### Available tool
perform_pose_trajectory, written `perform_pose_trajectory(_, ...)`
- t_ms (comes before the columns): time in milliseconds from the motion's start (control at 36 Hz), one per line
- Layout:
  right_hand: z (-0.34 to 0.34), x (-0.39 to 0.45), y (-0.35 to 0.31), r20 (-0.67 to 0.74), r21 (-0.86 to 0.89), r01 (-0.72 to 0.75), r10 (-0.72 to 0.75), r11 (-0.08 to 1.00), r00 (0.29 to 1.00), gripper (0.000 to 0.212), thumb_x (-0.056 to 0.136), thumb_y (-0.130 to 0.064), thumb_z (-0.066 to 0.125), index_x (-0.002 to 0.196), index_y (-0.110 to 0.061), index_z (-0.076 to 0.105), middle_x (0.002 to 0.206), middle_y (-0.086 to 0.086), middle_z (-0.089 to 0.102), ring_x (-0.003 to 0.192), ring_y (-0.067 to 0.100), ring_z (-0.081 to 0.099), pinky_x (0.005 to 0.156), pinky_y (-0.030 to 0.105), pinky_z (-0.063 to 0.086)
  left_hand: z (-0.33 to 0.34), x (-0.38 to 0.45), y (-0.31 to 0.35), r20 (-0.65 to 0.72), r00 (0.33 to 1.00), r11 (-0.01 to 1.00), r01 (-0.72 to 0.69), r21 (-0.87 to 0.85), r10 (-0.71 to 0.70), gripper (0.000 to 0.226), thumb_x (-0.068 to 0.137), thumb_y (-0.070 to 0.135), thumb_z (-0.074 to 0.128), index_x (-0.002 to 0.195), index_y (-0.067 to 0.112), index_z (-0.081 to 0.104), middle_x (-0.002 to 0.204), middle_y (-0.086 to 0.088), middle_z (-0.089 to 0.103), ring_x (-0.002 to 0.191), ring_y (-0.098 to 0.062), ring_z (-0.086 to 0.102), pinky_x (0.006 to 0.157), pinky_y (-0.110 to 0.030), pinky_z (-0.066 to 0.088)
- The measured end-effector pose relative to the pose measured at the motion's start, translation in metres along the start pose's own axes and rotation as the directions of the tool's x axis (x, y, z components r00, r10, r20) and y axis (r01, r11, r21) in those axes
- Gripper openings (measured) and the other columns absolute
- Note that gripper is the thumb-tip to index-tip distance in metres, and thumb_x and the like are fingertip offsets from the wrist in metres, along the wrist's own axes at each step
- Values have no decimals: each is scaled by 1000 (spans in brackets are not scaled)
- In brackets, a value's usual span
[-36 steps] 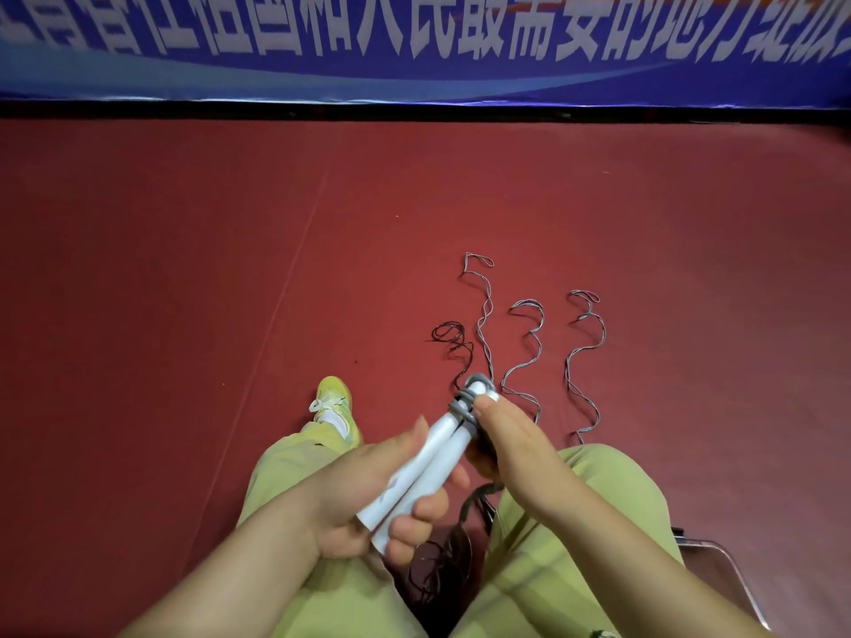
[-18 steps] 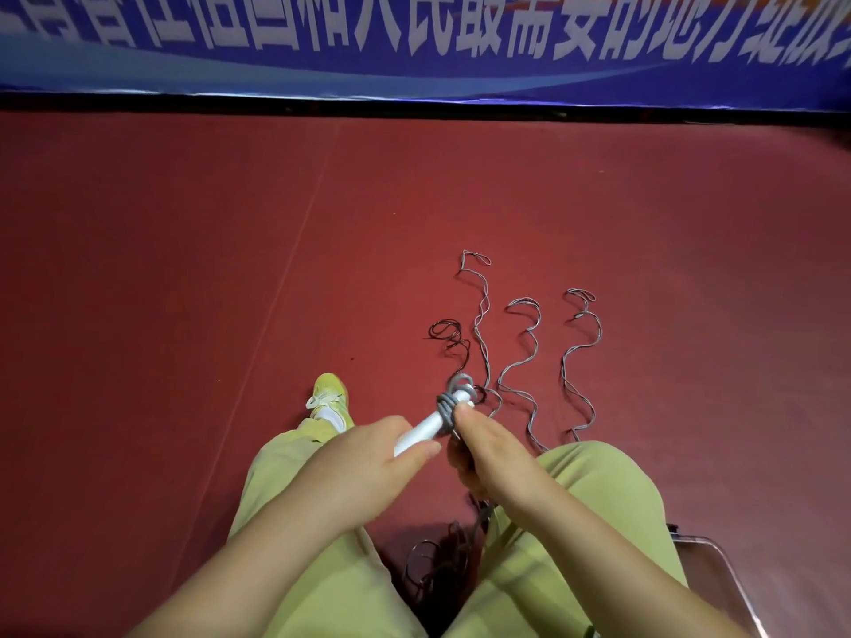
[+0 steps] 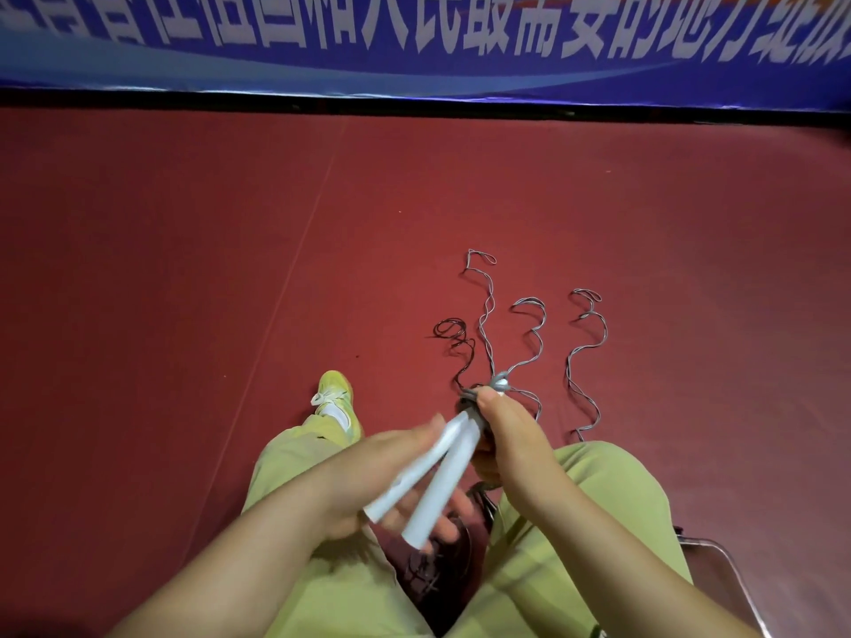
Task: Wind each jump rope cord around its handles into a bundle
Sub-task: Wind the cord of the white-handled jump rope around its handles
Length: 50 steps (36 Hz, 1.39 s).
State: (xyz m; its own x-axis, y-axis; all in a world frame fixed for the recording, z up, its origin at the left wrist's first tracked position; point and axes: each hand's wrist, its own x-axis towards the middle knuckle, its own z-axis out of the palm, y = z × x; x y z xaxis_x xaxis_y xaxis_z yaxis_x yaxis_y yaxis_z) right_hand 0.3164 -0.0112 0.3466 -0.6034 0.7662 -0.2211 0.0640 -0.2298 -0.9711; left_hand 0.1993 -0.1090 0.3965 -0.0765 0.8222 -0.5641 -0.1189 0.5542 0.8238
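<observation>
Jump rope handles (image 3: 433, 472): two white, side by side, splayed slightly at the near ends, held over the lap. Left hand (image 3: 368, 481) cradles near ends, fingers (image 3: 449, 527) loosely curled under them, thumb on top. Right hand (image 3: 511, 435) pinches the far ends, thumb pressed on grey cord (image 3: 499, 382) wound there. Loose cord (image 3: 529, 343) trails from right fingertips onto red floor (image 3: 184, 269), beyond them. More cords lie just right of and beyond the right hand.

White Chinese characters, cropped, on blue banner (image 3: 414, 43).
</observation>
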Motion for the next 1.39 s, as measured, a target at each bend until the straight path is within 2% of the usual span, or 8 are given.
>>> perform_pose_trajectory(139,-3,-2,1,104,109,-17,6,994,995,38,74,-47,44,83,-11,49,49,2,36,38,14,33,40,18,27,-5,6,-17,385,922,916,187,-356,-38,78,73,73,24,85,12,73,61,-6,53,45,-17,49,46,-21,37)
perform_pose_trajectory(278,-13,3,2,179,-148,64,-37,987,983,48,79,-68,47,80,-20,53,70,5,39,61,17,34,58,30,28,-5,8,-16,238,971,961,95,-261,-31,67,77,65,32,91,5,58,59,-6,50,41,-18,46,44,-21,33)
perform_pose_trajectory(583,-9,7,13,9,-392,19,-17,920,1000,47,100,-44,36,59,-21,31,45,-8,30,40,12,26,44,24,25,-2,12,-14,-153,987,989,-34,143,56,51,100,45,32,91,5,61,59,-3,54,46,-18,50,44,-26,45)
perform_pose_trajectory(750,-6,2,20,-60,-402,37,-67,915,996,59,99,-48,35,54,-12,43,40,-6,42,41,10,40,53,28,34,-15,25,-22,-245,909,734,-91,673,337,47,97,49,26,81,13,52,75,-4,62,67,-21,57,74,-43,50)
perform_pose_trajectory(1056,-4,3,10,-45,-203,-138,131,969,990,70,60,-81,38,69,-12,53,47,-4,31,43,12,24,47,27,19,-18,42,-31,-149,705,198,13,980,693,61,73,71,18,103,35,57,84,6,53,84,-23,56,65,-32,35)
perform_pose_trajectory(1194,-2,0,7,11,-5,-102,102,995,995,43,79,-55,46,67,-14,38,49,-4,23,42,10,16,42,24,15,-17,37,-25,-157,769,280,-29,960,620,52,75,72,33,109,38,54,89,10,50,87,-18,54,68,-32,36)
perform_pose_trajectory(1306,-2,-1,12,-6,-3,-64,64,998,998,35,73,-44,41,56,-16,32,45,-5,23,41,11,16,45,26,15,-15,28,-12,-133,932,662,-134,738,337,24,88,50,53,87,26,56,70,12,54,67,-5,52,64,-24,40)
perform_pose_trajectory(1389,-4,-4,15,28,95,-72,70,993,997,27,70,-38,39,58,-15,31,42,-6,24,38,9,18,41,20,21,-17,15,-3,-7,992,915,-116,386,129,44,98,45,39,74,20,66,63,10,65,57,-3,60,63,-15,46)
